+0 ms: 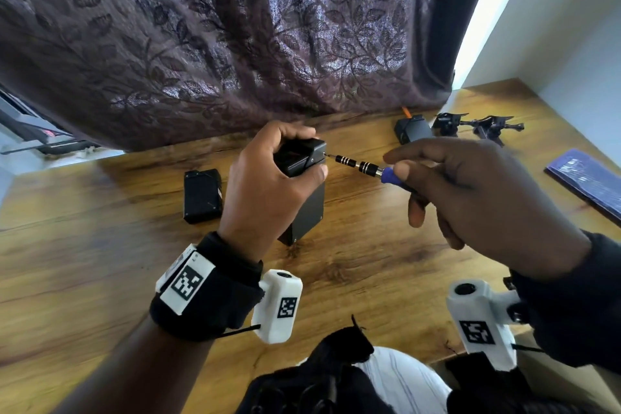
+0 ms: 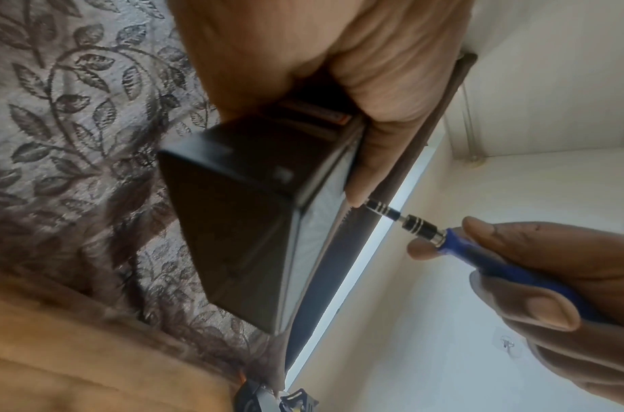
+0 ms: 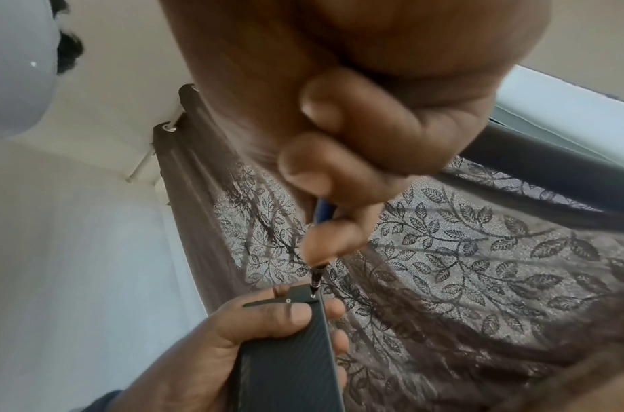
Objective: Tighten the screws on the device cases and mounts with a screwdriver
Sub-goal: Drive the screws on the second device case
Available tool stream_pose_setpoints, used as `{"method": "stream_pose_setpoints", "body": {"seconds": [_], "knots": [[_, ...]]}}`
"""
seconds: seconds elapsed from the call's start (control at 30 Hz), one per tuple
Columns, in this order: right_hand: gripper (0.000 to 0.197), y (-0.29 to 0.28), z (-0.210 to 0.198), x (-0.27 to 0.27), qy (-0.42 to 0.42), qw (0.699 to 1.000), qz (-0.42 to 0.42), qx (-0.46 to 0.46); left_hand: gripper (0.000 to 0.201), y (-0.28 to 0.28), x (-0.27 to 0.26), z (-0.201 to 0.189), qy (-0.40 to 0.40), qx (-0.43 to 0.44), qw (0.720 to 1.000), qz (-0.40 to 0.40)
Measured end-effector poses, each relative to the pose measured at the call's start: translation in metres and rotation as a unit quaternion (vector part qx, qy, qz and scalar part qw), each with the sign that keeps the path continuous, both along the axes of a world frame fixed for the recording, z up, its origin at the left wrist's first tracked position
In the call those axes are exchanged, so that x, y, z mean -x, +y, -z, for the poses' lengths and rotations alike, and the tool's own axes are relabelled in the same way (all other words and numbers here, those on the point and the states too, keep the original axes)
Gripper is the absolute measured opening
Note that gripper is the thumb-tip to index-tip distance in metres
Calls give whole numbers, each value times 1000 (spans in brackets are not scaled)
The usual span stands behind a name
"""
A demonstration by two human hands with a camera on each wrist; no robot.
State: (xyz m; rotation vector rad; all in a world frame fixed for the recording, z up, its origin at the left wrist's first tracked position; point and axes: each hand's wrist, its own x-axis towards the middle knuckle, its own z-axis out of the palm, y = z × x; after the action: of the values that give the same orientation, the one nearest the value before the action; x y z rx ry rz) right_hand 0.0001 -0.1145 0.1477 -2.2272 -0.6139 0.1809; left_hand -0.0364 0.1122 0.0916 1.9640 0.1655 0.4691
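The fingers and thumb of the right hand (image 1: 470, 191) pinch the blue plastic handle of a slim screwdriver (image 1: 366, 167) with a black, silver-ringed metal shaft. The shaft runs leftward, and its tip meets a small screw at the top right corner of a black rectangular device case (image 1: 307, 185). In the right wrist view the tip (image 3: 314, 292) sits in a screw hole beside a second small screw on the same end face.

The left hand (image 1: 268, 185) wraps around the upper part of that case, thumb on the near side and fingers curled over the far side, holding it upright with its lower end on the wooden table (image 1: 100, 262) (roughly at the table's centre).

Just left of the held case, a second black device case (image 1: 202, 196) lies flat. Far to the right, near the curtain's edge, sit a small black box (image 1: 412, 130) and two black camera mounts (image 1: 477, 126). At the right edge lies a dark blue flat booklet (image 1: 586, 178). A purple curtain with a leaf pattern (image 1: 235, 27) hangs behind the table. Both wrists wear black bands carrying white camera housings with square coded markers (image 1: 278, 306).
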Motion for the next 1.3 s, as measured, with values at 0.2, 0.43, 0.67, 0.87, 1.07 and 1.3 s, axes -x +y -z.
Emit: {"method": "stream_pose_setpoints", "body": {"seconds": [0.2, 0.43, 0.67, 0.87, 1.07, 1.3], "knots": [[19, -3, -2, 2, -37, 999, 10, -14, 38, 15, -7, 13, 57, 187, 981, -20], [23, 10, 6, 14, -79, 996, 16, -29, 48, 16, -4, 4, 72, 397, 912, 71], [32, 13, 6, 19, -127, 991, -1, -41, 42, 6, -4, 0, 55, 411, 908, 53], [35, 9, 13, 19, -140, 990, -6, -33, 42, 2, -2, -4, 64, 411, 908, 49], [31, 8, 12, 20, -147, 989, -13, -14, 44, 0, 0, -6, 68, 394, 915, 50], [28, 8, 8, 20, -180, 983, -20, 2, 43, 1, 1, -4, 60, 341, 937, 45]]}}
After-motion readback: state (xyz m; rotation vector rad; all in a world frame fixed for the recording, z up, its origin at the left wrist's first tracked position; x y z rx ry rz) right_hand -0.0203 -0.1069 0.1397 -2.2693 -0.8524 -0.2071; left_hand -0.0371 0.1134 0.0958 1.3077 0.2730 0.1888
